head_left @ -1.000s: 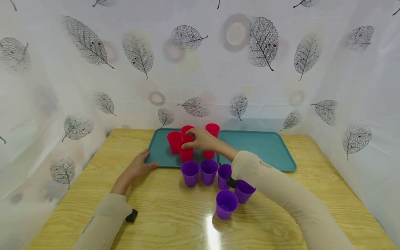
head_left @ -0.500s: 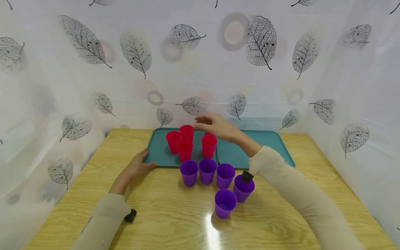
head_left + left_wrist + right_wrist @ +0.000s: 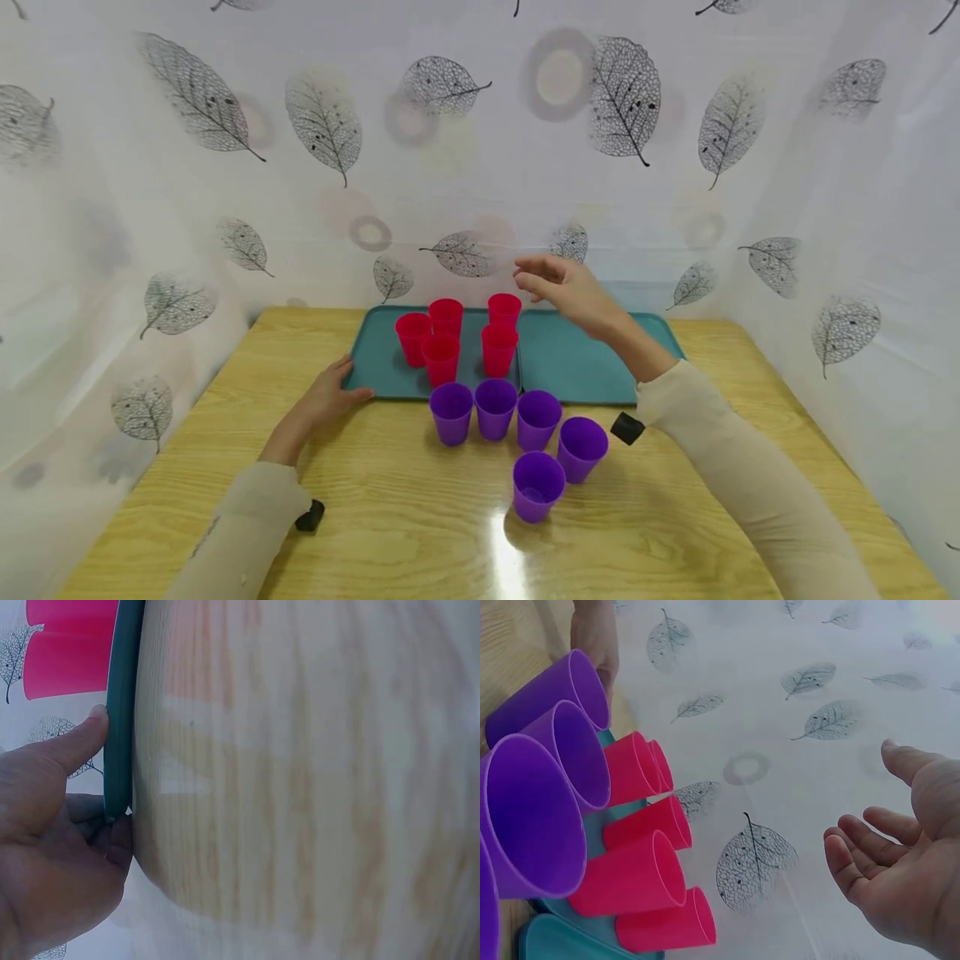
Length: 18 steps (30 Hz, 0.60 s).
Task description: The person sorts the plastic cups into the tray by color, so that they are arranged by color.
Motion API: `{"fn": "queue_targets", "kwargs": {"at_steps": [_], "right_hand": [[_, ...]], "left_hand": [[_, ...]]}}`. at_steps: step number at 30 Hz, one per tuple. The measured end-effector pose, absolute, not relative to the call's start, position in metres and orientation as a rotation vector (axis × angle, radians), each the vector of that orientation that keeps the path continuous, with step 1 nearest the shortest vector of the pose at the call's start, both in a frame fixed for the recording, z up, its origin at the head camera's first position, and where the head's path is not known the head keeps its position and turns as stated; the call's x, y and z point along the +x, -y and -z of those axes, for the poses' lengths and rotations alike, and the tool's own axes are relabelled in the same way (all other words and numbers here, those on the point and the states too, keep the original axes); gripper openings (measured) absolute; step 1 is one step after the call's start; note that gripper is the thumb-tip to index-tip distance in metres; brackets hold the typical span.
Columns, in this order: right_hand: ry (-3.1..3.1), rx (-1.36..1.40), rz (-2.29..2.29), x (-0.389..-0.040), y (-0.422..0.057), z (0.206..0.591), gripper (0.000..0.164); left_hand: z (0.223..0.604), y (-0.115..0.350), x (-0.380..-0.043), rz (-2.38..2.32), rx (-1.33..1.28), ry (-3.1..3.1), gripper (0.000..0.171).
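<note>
My left hand (image 3: 330, 397) holds the left corner of the teal left tray (image 3: 378, 377); in the left wrist view the thumb lies along the tray's front edge and the fingers curl at its corner. Several red plastic cups (image 3: 441, 360) stand upright on that tray, three at its left and two at its right. My right hand (image 3: 566, 292) hangs in the air over the right tray (image 3: 577, 375), fingers loosely bent and holding nothing, also visible in the right wrist view. The right tray bears no cups.
Several purple cups (image 3: 538, 486) stand upright on the wooden table (image 3: 375, 517) in front of the trays, in a row bending toward me on the right. A white curtain (image 3: 465, 167) with leaf prints hangs close behind the trays and along both sides.
My right hand has let go of a red cup, risen off the cups and moved right to above the right tray. The left hand stays at the tray's corner.
</note>
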State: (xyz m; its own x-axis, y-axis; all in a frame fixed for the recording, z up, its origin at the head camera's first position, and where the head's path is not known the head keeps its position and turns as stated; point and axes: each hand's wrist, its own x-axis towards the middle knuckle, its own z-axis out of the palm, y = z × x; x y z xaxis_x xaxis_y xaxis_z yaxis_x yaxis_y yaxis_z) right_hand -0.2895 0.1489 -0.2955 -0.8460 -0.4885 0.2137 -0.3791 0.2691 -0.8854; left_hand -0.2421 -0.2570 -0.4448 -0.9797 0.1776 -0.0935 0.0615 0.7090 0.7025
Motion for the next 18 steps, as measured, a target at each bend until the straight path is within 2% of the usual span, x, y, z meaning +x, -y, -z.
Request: {"fn": "queue_targets", "kwargs": {"at_steps": [18], "right_hand": [[-2.578, -0.627, 1.812, -0.276, -0.238, 0.309, 0.052]], "left_hand": [[0.444, 0.257, -0.243, -1.111, 0.17, -2.746, 0.08]]}}
